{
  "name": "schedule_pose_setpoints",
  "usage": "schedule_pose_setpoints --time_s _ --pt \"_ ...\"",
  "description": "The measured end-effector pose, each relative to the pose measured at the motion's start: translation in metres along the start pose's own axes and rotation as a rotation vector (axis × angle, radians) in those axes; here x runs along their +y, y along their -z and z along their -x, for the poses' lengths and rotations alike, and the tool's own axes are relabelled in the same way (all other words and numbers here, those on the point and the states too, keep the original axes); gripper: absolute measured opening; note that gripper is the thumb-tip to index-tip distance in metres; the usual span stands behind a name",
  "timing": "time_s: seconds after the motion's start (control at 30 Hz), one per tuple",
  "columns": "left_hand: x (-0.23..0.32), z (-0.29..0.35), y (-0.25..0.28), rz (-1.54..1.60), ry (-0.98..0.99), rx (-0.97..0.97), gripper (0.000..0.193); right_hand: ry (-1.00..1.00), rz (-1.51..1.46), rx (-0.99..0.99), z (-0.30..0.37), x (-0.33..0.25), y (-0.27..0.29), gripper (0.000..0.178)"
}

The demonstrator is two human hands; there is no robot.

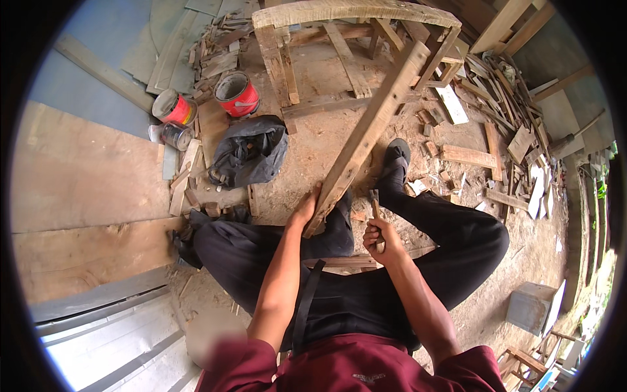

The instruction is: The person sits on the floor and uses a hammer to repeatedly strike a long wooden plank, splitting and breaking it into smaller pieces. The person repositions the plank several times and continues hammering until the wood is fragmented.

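A long, squared wooden beam (372, 127) slants up and away from me to the right, its near end between my knees. My left hand (306, 208) grips that near end from the left side, fingers partly hidden behind the wood. Small dark holes or nail marks dot the beam's face. To the right of it, my right hand (384, 242) is closed round the wooden handle of a hammer (375, 204). The hammer's metal head points away from me and is apart from the beam. The beam's far end overlaps a wooden frame (356, 9) in the picture; whether they touch I cannot tell.
A black plastic bag (251, 153) lies open at the left, near two red paint cans (237, 97). Scrap wood (486, 104) is heaped at the far right. Plywood (85, 170) covers the left side. A grey box (532, 307) stands at the right.
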State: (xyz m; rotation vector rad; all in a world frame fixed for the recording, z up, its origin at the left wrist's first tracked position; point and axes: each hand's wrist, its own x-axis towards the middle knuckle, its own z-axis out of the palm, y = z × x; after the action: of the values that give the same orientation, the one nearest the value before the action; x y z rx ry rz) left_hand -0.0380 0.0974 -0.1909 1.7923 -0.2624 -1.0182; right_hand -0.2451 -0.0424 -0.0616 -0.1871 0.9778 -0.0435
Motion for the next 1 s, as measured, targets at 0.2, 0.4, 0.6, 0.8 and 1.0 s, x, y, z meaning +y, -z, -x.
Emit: schedule_pose_setpoints --time_s 0.2,0.4,0.6,0.8,1.0 --pt "0.006 -0.011 -0.008 0.625 0.111 -0.250 0.077 0.012 0.050 -0.012 0.007 0.000 0.005 0.014" --pt "0.046 0.004 -0.027 0.961 0.172 -0.198 0.075 0.033 0.094 -0.003 0.015 0.001 0.000 0.012" --pt "0.056 0.010 -0.028 0.913 0.192 -0.169 0.072 -0.002 0.122 -0.021 0.017 0.003 0.001 0.013" --pt "0.054 0.010 -0.027 0.829 0.170 -0.119 0.072 0.002 0.106 -0.006 0.015 0.005 0.006 0.016" --pt "0.071 0.024 -0.037 0.787 0.120 -0.088 0.068 0.062 0.197 0.061 0.021 0.008 -0.002 0.024"
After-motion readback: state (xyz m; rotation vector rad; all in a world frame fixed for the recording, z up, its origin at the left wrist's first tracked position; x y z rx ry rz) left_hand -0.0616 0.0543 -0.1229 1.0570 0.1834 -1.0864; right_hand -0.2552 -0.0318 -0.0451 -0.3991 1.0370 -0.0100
